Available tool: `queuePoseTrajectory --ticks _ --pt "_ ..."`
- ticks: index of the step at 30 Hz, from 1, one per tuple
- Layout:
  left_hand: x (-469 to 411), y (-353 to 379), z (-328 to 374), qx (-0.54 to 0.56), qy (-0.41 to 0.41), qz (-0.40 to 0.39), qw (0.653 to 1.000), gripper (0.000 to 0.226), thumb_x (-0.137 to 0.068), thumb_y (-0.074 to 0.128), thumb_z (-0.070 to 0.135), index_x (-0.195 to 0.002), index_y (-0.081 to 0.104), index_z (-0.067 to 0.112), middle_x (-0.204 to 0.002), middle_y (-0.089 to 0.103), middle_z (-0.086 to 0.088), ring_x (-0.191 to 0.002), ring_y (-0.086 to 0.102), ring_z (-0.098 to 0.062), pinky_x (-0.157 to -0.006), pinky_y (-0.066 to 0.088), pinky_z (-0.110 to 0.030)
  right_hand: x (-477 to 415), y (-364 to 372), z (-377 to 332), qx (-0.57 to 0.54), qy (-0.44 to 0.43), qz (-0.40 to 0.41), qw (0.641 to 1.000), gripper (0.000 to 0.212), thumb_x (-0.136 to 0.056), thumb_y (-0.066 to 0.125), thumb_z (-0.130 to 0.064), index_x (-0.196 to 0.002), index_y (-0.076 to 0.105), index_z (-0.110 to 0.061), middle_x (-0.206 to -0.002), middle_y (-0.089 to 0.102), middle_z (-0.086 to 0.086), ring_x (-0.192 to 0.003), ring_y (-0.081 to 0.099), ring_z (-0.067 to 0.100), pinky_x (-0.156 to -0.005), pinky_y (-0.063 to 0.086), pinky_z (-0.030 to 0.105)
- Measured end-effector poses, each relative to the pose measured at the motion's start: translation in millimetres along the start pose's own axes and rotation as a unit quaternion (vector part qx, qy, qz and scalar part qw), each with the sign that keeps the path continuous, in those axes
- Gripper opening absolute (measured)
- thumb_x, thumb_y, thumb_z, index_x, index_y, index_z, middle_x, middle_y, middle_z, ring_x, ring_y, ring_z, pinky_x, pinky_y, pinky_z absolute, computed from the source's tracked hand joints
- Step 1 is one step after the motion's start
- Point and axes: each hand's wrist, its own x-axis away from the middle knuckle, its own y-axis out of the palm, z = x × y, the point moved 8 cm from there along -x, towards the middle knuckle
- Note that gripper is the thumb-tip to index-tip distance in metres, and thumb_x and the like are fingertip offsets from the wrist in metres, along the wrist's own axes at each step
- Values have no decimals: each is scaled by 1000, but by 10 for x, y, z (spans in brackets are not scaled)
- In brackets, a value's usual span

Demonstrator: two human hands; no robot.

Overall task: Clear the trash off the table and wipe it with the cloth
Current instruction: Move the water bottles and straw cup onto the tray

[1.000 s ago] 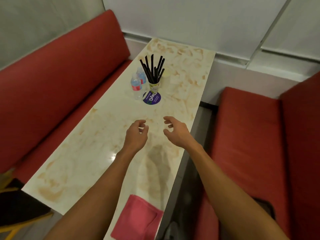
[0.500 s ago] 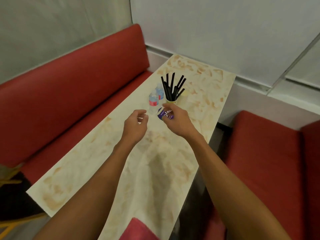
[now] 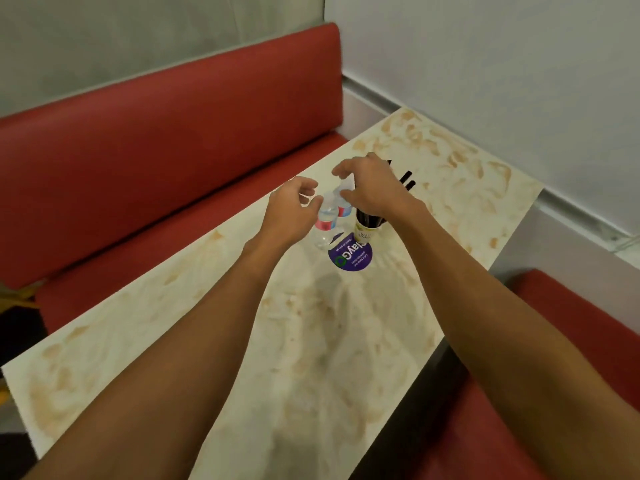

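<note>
**A:** Through the head camera, where are the hands?

**B:** Both reach over the far half of the bench (image 3: pixel 311 341). The left hand (image 3: pixel 292 211) sits just left of the nearer bottle (image 3: pixel 327 221). Its fingers are loosely curled with nothing in them. The thumb tip is right beside that bottle's neck, but I cannot tell whether it touches.

**A:** And the other one?

**B:** The right hand (image 3: pixel 374 192) hangs above the farther bottle (image 3: pixel 344 208), fingers spread wide and bent like a claw, empty. Its thumb is close to the bottle's top, though contact isn't clear.

**A:** How do the bottles stand?

**B:** Both are upright, side by side, each with a pink label.

**A:** What else is with them?

**B:** A paper cup (image 3: pixel 365 233) stands just right of the bottles, under the right wrist. It holds black straws (image 3: pixel 407 177) whose tips poke out beyond that hand. A round purple card (image 3: pixel 351 255) lies flat on the near side, against the cup's foot.

**A:** And around it all?

**B:** The bench top is cream, mottled with tan marks. A red padded seat (image 3: pixel 173 150) runs along its left, a second red seat (image 3: pixel 571 323) is at the right, and a pale wall (image 3: pixel 485 64) is behind.
</note>
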Motion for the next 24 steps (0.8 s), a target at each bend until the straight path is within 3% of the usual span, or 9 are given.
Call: queuePoseTrajectory --ticks 5,10,14,17,24 --pt "-265 285 -141 -34 -32 -20 999 38 -97 74 25 -133 64 18 -126 68 0 -108 65 -16 -90 54 -30 -423 55 95 172 -65 -68 981 40 -93 74 -32 -132 68 -30 -133 66 0 -130 49 23 -106 28 49" --pt "-497 506 -282 -85 -52 -39 994 46 -96 76 29 -138 61 19 -135 65 -2 -116 63 -19 -97 55 -35 -719 330 191 236 -82 -171 953 43 -91 78 -41 -131 69 -32 -133 67 -6 -135 51 21 -119 14 60" --pt "-631 620 -365 -113 -65 -50 990 50 -92 80 33 -137 63 18 -136 65 -4 -115 65 -22 -96 57 -37 -825 518 251 287 -84 -227 927 43 -91 77 -43 -131 68 -31 -131 67 -7 -134 52 20 -121 5 66" --pt "-679 697 -397 -128 -70 -62 987 51 -91 81 34 -136 65 17 -135 66 -4 -113 65 -23 -95 54 -36 -873 599 288 311 -76 -236 917 40 -91 77 -43 -128 68 -32 -126 68 -7 -130 55 19 -121 6 67" --pt "-676 764 -430 -122 -80 -42 988 39 -92 80 32 -126 73 15 -127 72 -6 -101 67 -22 -83 49 -30 -995 650 372 307 -43 -180 934 31 -85 80 -35 -111 71 -20 -102 70 1 -106 66 26 -121 6 67"
